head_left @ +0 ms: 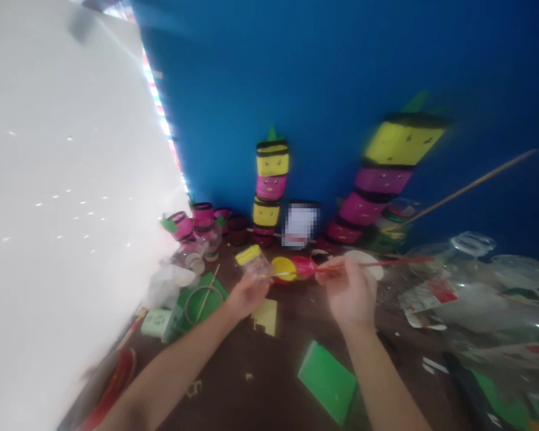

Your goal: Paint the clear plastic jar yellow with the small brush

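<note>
My left hand (pixel 251 293) is closed round a small clear plastic cup (pixel 261 263) with a yellow band at its top end. A thin paintbrush (pixel 397 262) with a red handle is pinched in my right hand (pixel 351 293). The brush points left, and its tip lies close to the cup; I cannot tell whether they touch. Between my hands, behind the brush, sits a round yellow thing (pixel 282 269) beside a bright pink one (pixel 303 267). A cut piece of pale yellow paper (pixel 266 316) lies just below my left hand.
Two stacks of yellow and pink decorated cups, one central (pixel 272 187) and one right (pixel 377 179), stand near the blue wall (pixel 323 90). A blurred-out phone-like screen (pixel 300 225) stands between them. Clear plastic bottles (pixel 467 299) crowd the right. Green folded paper (pixel 327 383) lies in front.
</note>
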{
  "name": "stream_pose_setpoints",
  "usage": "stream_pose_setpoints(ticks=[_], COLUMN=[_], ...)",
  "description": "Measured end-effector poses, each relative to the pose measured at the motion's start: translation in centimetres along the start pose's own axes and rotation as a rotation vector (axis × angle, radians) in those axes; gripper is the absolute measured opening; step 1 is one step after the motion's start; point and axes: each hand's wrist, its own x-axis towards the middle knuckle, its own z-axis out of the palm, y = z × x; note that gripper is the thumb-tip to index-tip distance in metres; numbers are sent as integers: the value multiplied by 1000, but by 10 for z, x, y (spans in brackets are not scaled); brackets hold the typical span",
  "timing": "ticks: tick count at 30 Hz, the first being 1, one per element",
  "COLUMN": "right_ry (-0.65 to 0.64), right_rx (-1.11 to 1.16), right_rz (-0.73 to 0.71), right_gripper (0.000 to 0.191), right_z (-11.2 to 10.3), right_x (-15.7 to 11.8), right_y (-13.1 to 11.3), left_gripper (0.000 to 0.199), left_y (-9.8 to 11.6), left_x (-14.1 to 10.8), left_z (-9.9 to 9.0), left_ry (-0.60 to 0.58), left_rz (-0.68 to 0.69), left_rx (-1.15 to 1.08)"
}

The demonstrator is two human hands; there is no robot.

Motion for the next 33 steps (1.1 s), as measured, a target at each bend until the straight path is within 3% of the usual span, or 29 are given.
stream_pose_setpoints(ticks=[5,9,12,17,23,26,29,33], right_ry=[-34,-297,-385,-365,-313,-131,19,-59], right_rx=[-458,-873,-1023,-1169,-1360,-1494,-1575,-1553], right_rz=[-143,-301,-461,-641,-825,-812,-680,-734], right_gripper=[33,30,30,27,21,26,32,40], right_z=[-8,-12,-15,-29,-67,-85,-89,-86], right_x=[-11,-26,-33,-47,-71,-76,-77,-82], right_y=[-29,-28,-21,-32,-58,-75,-85,-82], left_gripper=[42,47,49,48,43,46,48,50], left_y=[1,1,-1,-5,-8,-10,-10,-8], left_x=[0,-1,-3,-8,-6,-4,-6,-11], left_z=[9,16,18,15,9,9,12,16], left_ry=[213,327,378,406,410,396,386,388], left_rz=[107,224,285,370,370,392,389,378], left_rx=[96,213,286,430,476,470,494,584])
